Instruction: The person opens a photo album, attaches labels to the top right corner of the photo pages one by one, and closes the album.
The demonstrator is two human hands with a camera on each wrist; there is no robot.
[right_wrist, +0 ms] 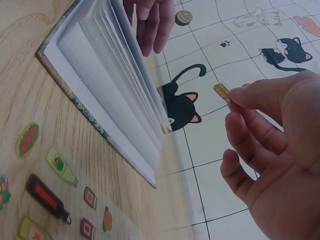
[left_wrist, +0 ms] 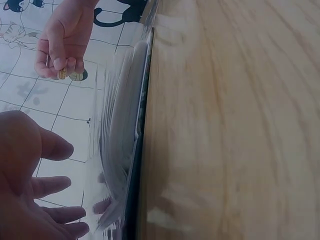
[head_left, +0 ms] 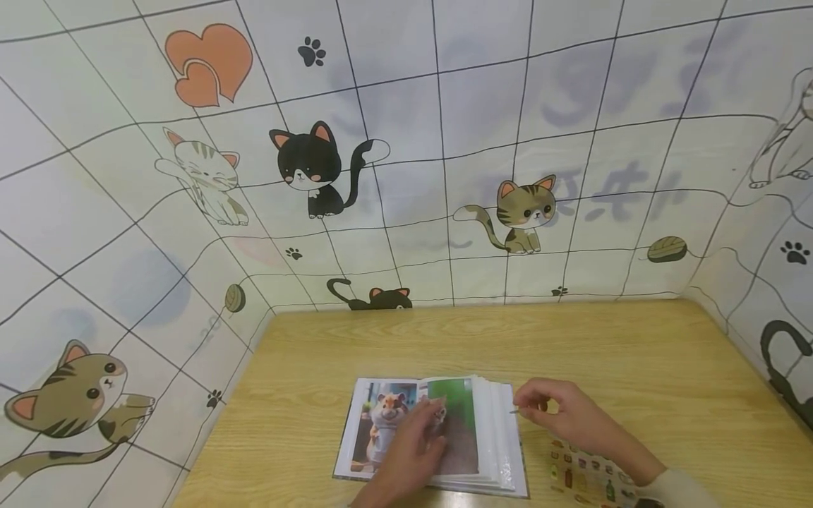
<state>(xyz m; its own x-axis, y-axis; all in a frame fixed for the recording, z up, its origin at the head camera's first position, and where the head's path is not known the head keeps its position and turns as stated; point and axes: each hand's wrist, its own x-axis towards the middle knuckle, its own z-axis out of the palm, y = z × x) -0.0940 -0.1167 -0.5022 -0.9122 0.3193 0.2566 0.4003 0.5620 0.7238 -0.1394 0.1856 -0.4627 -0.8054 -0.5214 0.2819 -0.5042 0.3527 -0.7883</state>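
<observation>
Behind the wooden surface, a cat-print wall bears faint purple writing, too faded to read. The right hand pinches a small yellow sticker beside the open album; the left hand's fingers extend loosely over its pages.

The left grip lies outstretched; the raised right grip pinches.

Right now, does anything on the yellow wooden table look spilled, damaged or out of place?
Nothing stands out: the open white-paged photo album lies on the table, with the transparent sheet of colourful food stickers beside it.
</observation>
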